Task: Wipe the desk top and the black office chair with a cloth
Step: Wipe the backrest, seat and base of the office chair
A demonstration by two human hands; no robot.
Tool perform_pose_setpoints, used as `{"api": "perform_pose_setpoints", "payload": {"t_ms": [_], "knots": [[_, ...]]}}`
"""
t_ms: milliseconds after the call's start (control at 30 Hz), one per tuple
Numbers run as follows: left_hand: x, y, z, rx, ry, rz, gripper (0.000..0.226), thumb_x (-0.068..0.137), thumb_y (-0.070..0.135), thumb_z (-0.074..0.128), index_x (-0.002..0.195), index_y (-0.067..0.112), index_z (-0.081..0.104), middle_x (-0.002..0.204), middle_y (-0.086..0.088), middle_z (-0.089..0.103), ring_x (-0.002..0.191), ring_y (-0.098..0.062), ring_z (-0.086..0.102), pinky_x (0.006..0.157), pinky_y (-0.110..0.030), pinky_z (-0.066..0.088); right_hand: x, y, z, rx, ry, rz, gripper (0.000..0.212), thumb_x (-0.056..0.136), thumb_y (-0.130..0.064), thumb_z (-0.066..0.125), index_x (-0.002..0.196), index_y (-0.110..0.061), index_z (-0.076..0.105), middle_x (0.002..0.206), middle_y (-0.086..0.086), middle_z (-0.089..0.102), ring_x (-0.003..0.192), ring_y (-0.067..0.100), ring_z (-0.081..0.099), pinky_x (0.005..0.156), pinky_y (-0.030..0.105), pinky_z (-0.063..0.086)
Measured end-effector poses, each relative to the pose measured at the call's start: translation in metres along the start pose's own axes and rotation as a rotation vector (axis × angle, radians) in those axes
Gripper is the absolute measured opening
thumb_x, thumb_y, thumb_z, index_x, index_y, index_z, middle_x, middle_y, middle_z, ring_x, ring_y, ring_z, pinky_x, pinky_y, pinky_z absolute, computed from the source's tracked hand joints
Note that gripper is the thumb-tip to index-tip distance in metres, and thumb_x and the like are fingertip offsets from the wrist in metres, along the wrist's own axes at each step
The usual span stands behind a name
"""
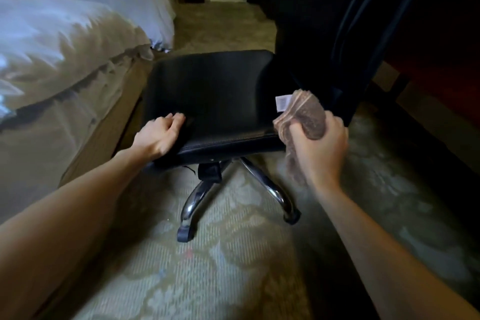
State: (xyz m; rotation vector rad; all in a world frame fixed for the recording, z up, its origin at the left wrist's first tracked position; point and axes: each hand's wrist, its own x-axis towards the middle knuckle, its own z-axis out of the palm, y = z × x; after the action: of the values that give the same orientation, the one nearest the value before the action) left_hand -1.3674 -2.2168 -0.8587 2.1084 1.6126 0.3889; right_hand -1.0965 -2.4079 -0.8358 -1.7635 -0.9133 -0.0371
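Chair [215, 96], black, sits mid-frame on a patterned carpet [207, 267], its chrome base [262, 182] below the seat. The left hand [158, 138] rests on the seat's lower-left corner, fingers laid on top and holding nothing. The right hand [319, 148] grips a bunched brown cloth [309, 117] just beside the seat's right edge; whether the cloth touches the seat is unclear. A bed [65, 34] fills the upper left.

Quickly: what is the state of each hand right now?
Left hand: open, resting on the chair seat corner.
Right hand: closed, gripping the brown cloth.
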Motion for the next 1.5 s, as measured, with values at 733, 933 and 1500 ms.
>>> {"api": "perform_pose_setpoints", "payload": {"t_ms": [733,933,1500], "knots": [[0.072,-0.083,-0.017,-0.014,0.036,0.450,0.047,0.111,0.035,0.032,0.154,0.023,0.046,0.165,0.003,0.034,0.156,-0.011,0.019,0.128,-0.040,0.010,-0.026,0.040,0.041,-1.107,-0.446,-1.053,0.044,0.084,-0.034,0.046,0.115,-0.032,0.078,0.122,0.017,0.068,0.115,0.036,0.048,0.097,0.055,0.035],[0.060,-0.093,-0.013,-0.220,0.169,0.129,0.062,0.105,0.051,0.046,0.158,0.018,0.039,0.167,-0.009,0.029,0.157,-0.024,0.019,0.129,-0.042,0.011,0.007,0.060,0.008,-1.113,-0.461,-1.222,0.074,0.061,-0.022,0.076,0.132,-0.027,0.054,0.129,0.023,0.048,0.112,0.039,0.046,0.084,0.066,0.049],[0.041,-0.105,-0.037,-1.482,-0.367,-0.304,0.111,0.077,0.098,0.016,0.158,0.026,0.039,0.161,-0.008,0.042,0.142,-0.029,0.049,0.117,-0.050,0.034,-0.081,-0.096,0.241,-0.736,-0.694,-1.424,0.021,0.093,-0.035,0.054,0.104,-0.038,0.071,0.128,-0.001,0.066,0.118,0.022,0.060,0.103,0.055,0.046]]}}
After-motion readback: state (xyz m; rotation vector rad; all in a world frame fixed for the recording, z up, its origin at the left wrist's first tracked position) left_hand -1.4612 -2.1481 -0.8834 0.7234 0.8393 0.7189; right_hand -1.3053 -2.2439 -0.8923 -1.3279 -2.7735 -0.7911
